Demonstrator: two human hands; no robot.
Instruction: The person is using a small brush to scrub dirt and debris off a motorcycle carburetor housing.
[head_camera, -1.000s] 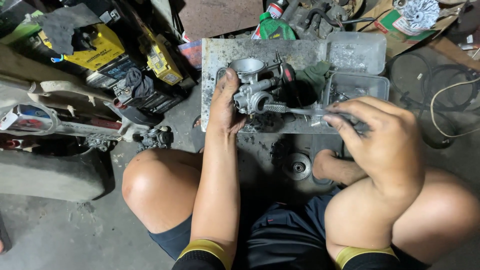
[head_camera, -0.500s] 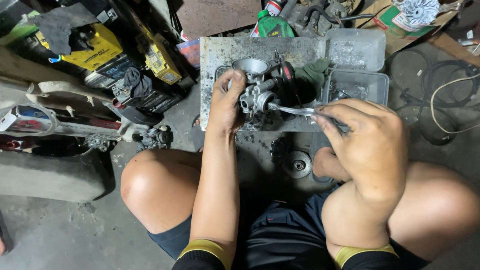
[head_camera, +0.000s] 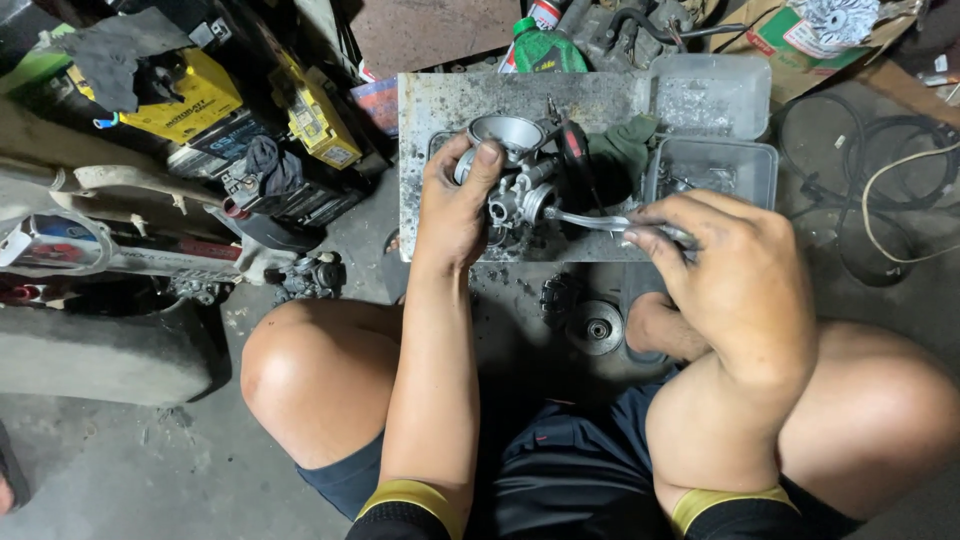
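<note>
I see my left hand (head_camera: 455, 205) wrapped around a metal carburetor (head_camera: 512, 172), holding it over a scuffed grey metal tray (head_camera: 440, 110) that lies on the workshop floor. My right hand (head_camera: 735, 275) is closed around the handle of a slim metal tool (head_camera: 590, 220), whose tip meets the carburetor's side. At the tray's right edge sit two clear plastic containers: the far one (head_camera: 712, 92) looks dusty, its contents unclear; the near one (head_camera: 712, 172) holds small metal parts. A green rag (head_camera: 622, 148) lies just beside the carburetor.
</note>
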